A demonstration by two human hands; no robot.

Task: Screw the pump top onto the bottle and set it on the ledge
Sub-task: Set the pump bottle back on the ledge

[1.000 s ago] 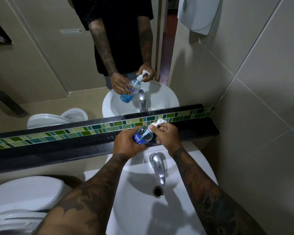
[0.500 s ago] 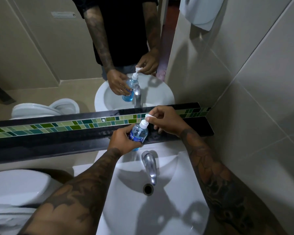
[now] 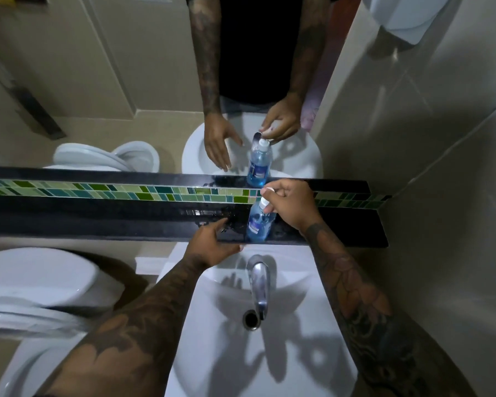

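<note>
A white toilet (image 3: 38, 285) sits well to the left of the left hand (image 3: 212, 243). That hand is spread open with nothing in it, its fingers reaching over the front edge of the black ledge (image 3: 98, 222) above the white sink (image 3: 298, 325). Just to its right, apart from it, the bottle (image 3: 259, 223) of blue liquid stands upright on the ledge, its base near the front edge. The chrome tap (image 3: 259, 282) lies below the bottle, between the two forearms. The white pump top (image 3: 265, 200) sits on the bottle's neck, and the right hand (image 3: 292, 204) is curled over it from the right, fingertips pinching the pump head. Behind the ledge, a mirror (image 3: 112, 81) reflects both hands and the bottle.
</note>
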